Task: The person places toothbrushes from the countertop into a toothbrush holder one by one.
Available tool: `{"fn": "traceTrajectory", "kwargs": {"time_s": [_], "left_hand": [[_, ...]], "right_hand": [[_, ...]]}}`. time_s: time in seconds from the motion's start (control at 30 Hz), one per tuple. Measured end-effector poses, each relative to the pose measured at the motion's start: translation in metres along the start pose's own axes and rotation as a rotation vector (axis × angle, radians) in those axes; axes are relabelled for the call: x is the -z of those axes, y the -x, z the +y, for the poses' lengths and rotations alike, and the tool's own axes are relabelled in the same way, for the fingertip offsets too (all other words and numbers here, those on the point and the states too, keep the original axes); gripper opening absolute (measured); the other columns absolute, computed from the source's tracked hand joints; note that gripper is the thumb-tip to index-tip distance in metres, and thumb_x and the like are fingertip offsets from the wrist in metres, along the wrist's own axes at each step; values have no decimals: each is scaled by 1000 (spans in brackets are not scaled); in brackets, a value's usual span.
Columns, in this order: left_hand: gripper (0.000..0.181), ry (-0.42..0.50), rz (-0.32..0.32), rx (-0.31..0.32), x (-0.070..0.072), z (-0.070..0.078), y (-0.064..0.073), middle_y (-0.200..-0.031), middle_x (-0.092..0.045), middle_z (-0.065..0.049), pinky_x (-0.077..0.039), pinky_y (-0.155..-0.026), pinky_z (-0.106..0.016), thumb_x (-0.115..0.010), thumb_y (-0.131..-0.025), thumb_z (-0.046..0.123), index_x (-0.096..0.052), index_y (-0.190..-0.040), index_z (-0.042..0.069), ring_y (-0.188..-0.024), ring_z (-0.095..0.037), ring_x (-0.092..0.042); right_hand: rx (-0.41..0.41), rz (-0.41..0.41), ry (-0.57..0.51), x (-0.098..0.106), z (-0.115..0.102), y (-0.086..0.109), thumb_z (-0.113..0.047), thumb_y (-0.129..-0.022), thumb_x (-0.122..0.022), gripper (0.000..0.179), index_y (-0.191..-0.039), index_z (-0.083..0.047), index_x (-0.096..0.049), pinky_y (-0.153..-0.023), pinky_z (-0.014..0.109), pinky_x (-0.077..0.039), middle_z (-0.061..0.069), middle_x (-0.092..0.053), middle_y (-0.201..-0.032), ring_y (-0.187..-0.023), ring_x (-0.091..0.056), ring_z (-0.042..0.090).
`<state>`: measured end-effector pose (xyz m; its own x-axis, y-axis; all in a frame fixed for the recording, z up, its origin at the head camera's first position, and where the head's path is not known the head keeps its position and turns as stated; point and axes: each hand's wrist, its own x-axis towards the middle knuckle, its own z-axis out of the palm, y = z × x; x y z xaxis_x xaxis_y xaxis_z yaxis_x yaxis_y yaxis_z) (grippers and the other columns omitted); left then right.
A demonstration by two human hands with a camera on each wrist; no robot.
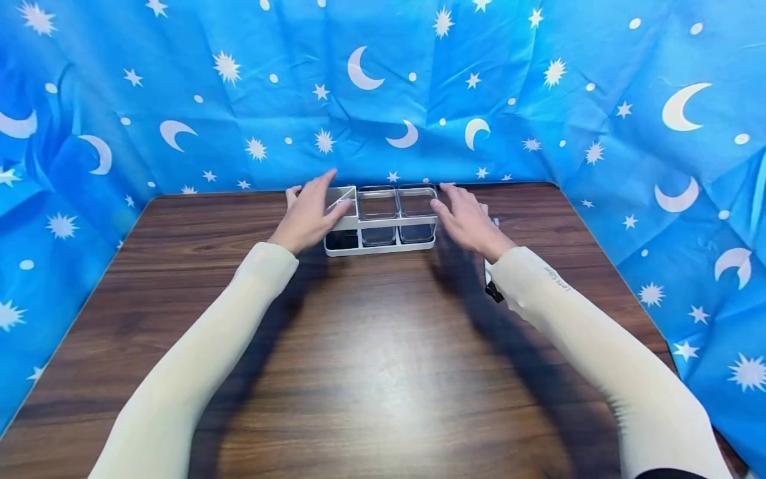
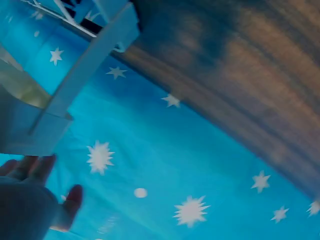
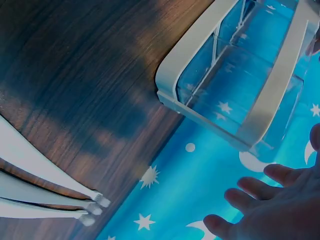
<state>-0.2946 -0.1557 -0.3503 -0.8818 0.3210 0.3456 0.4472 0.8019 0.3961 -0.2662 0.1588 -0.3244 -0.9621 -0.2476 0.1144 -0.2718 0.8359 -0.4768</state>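
Note:
A white two-tier rack (image 1: pixel 380 251) with clear bins (image 1: pixel 378 203) in its upper level stands at the table's back edge. My left hand (image 1: pixel 308 211) is at the rack's left end, its thumb over the upper tier. In the left wrist view the left hand (image 2: pixel 37 200) has its fingers extended beside the white end of the rack (image 2: pixel 80 75). At the other end my right hand (image 1: pixel 469 219) spreads its fingers. The right wrist view shows the right hand (image 3: pixel 280 202) apart from the rack (image 3: pixel 200 45), holding nothing.
Several slim white handles with pale tips (image 3: pixel 45 175) lie on the table right of the rack; under my right wrist a black end (image 1: pixel 493 291) shows. The brown wooden table (image 1: pixel 383 352) meets a blue cloth (image 1: pixel 383 100) with stars and moons behind and at both sides.

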Motion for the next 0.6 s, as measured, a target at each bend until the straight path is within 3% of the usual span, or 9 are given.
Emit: {"fn": "traceTrajectory", "kwargs": {"time_s": [0.17, 0.37, 0.6], "left_hand": [[76, 117, 45, -13, -1, -11, 1, -147, -36, -5, -16, -100, -49, -48, -91, 58, -20, -151, 19, -134, -22, -29], [92, 177, -14, 69, -6, -28, 7, -150, -32, -3, -12, -106, -51, -58, -83, 62, -13, -152, 22, -137, -24, -24], [101, 208, -74, 84, -12, -37, 11, -155, -19, -6, -7, -108, -58, -64, -78, 64, -12, -153, 21, -140, -28, -18]], "right_hand": [[-19, 13, -50, 5, 11, 5, -37, -102, -35, 57, -147, -3, -28, -107, 55, -14, 19, -27, -149, -138, -21, 34], [-83, 18, -56, 10, 30, 13, -21, -101, -40, 49, -145, -1, -31, -107, 49, -23, 22, -33, -144, -133, -30, 36], [-134, 6, -56, 16, 53, 25, -13, -99, -43, 48, -145, -5, -32, -98, 53, -34, 23, -40, -135, -121, -40, 37]]}}
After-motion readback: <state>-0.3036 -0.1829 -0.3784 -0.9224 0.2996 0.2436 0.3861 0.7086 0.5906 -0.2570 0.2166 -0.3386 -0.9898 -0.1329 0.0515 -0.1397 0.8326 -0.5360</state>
